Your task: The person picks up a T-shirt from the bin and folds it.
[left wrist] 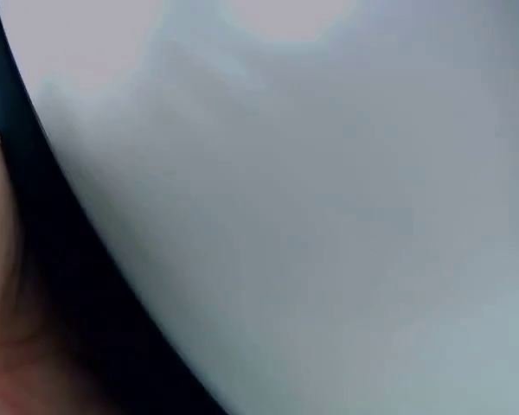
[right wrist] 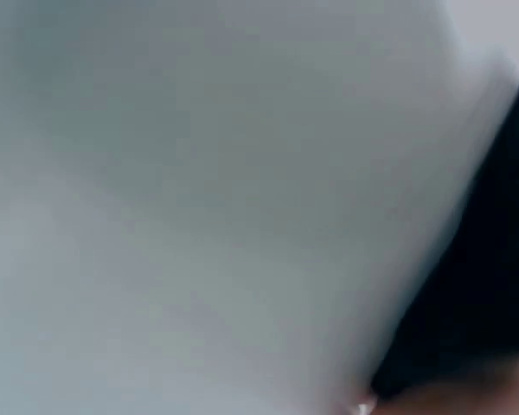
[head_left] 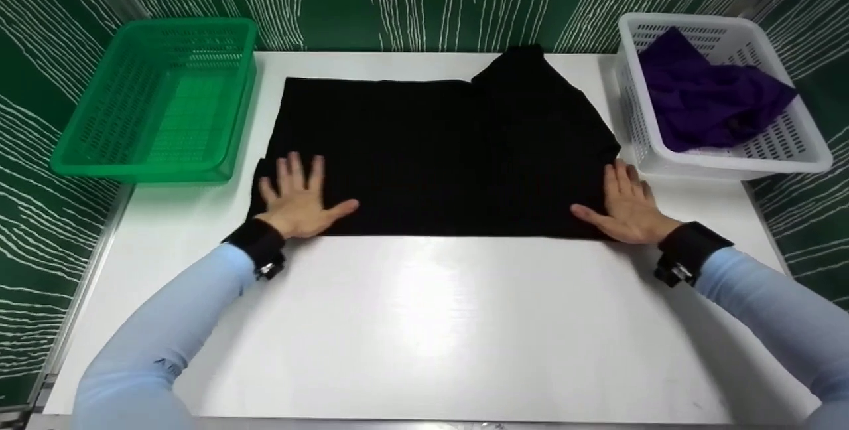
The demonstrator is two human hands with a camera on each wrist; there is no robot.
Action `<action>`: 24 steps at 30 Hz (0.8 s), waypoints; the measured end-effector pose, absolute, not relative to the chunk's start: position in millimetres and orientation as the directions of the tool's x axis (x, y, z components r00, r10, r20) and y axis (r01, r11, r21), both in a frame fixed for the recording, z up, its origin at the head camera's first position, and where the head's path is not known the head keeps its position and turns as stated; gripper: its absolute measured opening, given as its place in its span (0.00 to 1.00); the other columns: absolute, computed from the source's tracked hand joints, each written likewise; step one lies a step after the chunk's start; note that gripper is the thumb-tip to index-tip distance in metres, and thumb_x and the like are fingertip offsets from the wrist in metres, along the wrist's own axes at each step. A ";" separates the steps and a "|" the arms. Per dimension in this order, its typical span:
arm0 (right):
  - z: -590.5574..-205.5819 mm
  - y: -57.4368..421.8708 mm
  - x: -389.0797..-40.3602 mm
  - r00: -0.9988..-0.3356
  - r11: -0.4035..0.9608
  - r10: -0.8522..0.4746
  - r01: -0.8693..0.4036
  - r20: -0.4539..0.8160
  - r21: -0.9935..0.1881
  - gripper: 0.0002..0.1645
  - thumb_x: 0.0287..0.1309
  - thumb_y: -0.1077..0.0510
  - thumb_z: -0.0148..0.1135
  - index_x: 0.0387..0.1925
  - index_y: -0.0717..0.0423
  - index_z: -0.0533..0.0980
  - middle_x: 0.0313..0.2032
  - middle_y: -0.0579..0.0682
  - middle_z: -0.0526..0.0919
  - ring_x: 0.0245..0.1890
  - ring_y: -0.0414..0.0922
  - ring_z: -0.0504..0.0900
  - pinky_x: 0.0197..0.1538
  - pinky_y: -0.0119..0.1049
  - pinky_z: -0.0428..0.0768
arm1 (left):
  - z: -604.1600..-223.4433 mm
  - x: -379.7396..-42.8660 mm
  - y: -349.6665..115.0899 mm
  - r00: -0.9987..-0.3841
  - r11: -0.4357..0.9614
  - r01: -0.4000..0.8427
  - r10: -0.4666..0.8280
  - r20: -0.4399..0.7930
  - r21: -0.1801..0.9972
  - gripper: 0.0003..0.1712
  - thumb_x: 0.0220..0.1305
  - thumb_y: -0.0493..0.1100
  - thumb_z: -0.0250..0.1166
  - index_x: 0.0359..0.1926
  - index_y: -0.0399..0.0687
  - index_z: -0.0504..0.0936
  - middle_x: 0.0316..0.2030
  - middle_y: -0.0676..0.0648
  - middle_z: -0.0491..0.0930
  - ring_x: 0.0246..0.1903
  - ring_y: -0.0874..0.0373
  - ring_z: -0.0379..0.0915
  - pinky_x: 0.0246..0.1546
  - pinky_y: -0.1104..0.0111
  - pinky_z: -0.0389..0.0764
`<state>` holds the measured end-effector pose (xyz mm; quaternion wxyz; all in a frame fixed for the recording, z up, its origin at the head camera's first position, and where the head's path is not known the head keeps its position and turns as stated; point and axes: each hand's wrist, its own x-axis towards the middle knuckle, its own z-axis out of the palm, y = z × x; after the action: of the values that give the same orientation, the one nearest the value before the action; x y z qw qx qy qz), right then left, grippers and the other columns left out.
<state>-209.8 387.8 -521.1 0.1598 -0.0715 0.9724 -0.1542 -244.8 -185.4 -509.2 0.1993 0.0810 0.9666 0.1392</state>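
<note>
head view, looking down: a person's two bare hands over a black cloth point(head_left: 411, 158), prob a garment, that lies across the far half of a white tabletop point(head_left: 424, 330), btwn a green basket point(head_left: 142, 171) at far left & a white basket point(head_left: 736, 163) at far right. left hand point(head_left: 295, 201) rests palm down on the cloth's near left corner, fingers straight & spread; right hand point(head_left: 627, 208) lies flat at the near right corner, thumb over the cloth, fingers by its right edge. grip is released on both sides, nothing grasped. done, as far as can be judged: most of the cloth is spread flat, w/ the near edge running almost straight from hand to hand. not done: outline is uneven, w/ a slanted section point(head_left: 530, 78) jutting past the far edge at right & a small step in the left edge, so more squaring or folding is prob needed. a crumpled purple cloth point(head_left: 710, 95) sits in the white basket, partly over its right rim; it looks unhandled, maybe work remaining, but can't tell. wrist views are blurry: mostly tabletop, a dark cloth edge & a bit of each hand.
</note>
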 end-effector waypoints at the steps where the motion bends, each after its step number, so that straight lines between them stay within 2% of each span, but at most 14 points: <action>1: -519.3 391.4 -210.2 -0.937 0.947 -0.176 -0.078 -0.302 -0.313 0.75 0.72 0.22 0.51 0.81 0.77 0.29 0.82 0.77 0.24 0.82 0.78 0.27 0.78 0.78 0.34 | -505.8 -244.0 -195.5 -0.913 0.957 0.049 0.159 -0.374 0.287 0.77 0.58 0.94 0.45 0.86 0.51 0.24 0.82 0.32 0.10 0.81 0.30 0.05 0.73 0.22 0.21; 4: -510.7 392.3 -211.3 -0.931 0.962 -0.165 -0.079 -0.325 -0.263 0.76 0.71 0.22 0.52 0.79 0.82 0.31 0.80 0.81 0.28 0.80 0.82 0.32 0.79 0.78 0.40 | -497.2 -243.4 -211.8 -0.903 0.969 -0.052 0.059 -0.425 0.243 0.84 0.53 0.96 0.46 0.85 0.45 0.20 0.80 0.29 0.09 0.81 0.27 0.06 0.72 0.18 0.28; 6: -501.2 384.4 -210.1 -0.927 0.968 -0.172 -0.096 -0.333 -0.233 0.77 0.70 0.22 0.53 0.79 0.83 0.32 0.80 0.83 0.30 0.79 0.83 0.34 0.79 0.77 0.42 | -492.1 -243.4 -214.9 -0.888 0.972 -0.072 0.040 -0.457 0.225 0.86 0.52 0.96 0.47 0.84 0.41 0.19 0.80 0.27 0.09 0.81 0.25 0.07 0.70 0.16 0.33; 9: -487.4 361.4 -208.0 -0.933 0.962 -0.231 -0.178 -0.274 -0.205 0.74 0.71 0.24 0.56 0.80 0.82 0.37 0.80 0.83 0.33 0.80 0.82 0.37 0.81 0.74 0.45 | -486.4 -243.2 -214.9 -0.876 0.979 -0.093 0.006 -0.483 0.182 0.87 0.52 0.95 0.49 0.84 0.40 0.19 0.80 0.25 0.11 0.81 0.22 0.11 0.68 0.14 0.39; 13: -478.8 319.3 -216.0 -0.898 0.903 -0.406 -0.366 -0.169 -0.224 0.65 0.73 0.30 0.58 0.82 0.75 0.44 0.83 0.77 0.41 0.83 0.76 0.40 0.82 0.72 0.47 | -480.8 -244.0 -215.5 -0.875 0.985 -0.096 -0.014 -0.484 0.144 0.87 0.53 0.95 0.50 0.83 0.37 0.19 0.79 0.22 0.11 0.80 0.19 0.13 0.65 0.12 0.42; 16: -482.5 289.1 -231.0 -0.844 0.850 -0.512 -0.471 -0.162 -0.235 0.61 0.75 0.30 0.55 0.84 0.69 0.45 0.85 0.71 0.43 0.84 0.73 0.41 0.82 0.72 0.50 | -479.4 -245.6 -214.6 -0.872 0.988 -0.093 -0.022 -0.489 0.121 0.88 0.51 0.96 0.49 0.83 0.38 0.19 0.79 0.21 0.12 0.80 0.18 0.14 0.64 0.12 0.45; 20: -496.5 262.6 -253.5 -0.804 0.831 -0.552 -0.509 -0.223 -0.222 0.59 0.78 0.26 0.46 0.87 0.61 0.42 0.87 0.64 0.39 0.86 0.68 0.38 0.81 0.74 0.50 | -481.5 -247.5 -210.4 -0.870 0.992 -0.078 -0.019 -0.494 0.100 0.88 0.51 0.97 0.48 0.84 0.39 0.20 0.80 0.21 0.15 0.81 0.19 0.17 0.63 0.12 0.50; 24: -506.4 265.6 -276.8 -0.812 0.856 -0.514 -0.467 -0.275 -0.221 0.58 0.77 0.24 0.43 0.88 0.54 0.40 0.88 0.58 0.34 0.86 0.67 0.35 0.80 0.76 0.45 | -482.8 -248.2 -206.1 -0.878 0.994 -0.069 -0.018 -0.479 0.088 0.88 0.50 0.97 0.47 0.84 0.39 0.22 0.80 0.21 0.17 0.82 0.20 0.19 0.62 0.12 0.52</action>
<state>-276.8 265.6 -506.4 0.1641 -0.2585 0.9493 -0.0717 -248.2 -206.1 -482.8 0.2464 -0.0225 0.9676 0.0513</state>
